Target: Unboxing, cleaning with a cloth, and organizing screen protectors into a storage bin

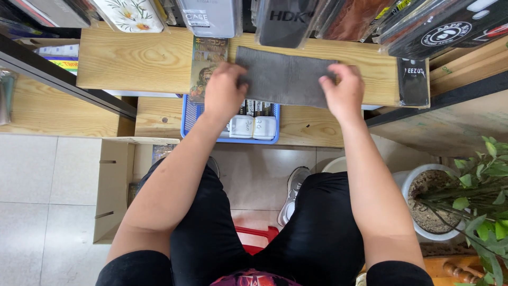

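A grey rectangular cloth lies flat on a light wooden shelf. My left hand presses on the cloth's left end, fingers curled over its edge. My right hand grips the cloth's right end. A flat packaged case with a picture on it lies just left of my left hand. Below the shelf a blue basket holds several small white packets.
Phone cases in clear sleeves hang above the shelf, and a black one lies at its right end. An open cardboard box stands on the tiled floor at left. A potted plant in a white pot stands at right.
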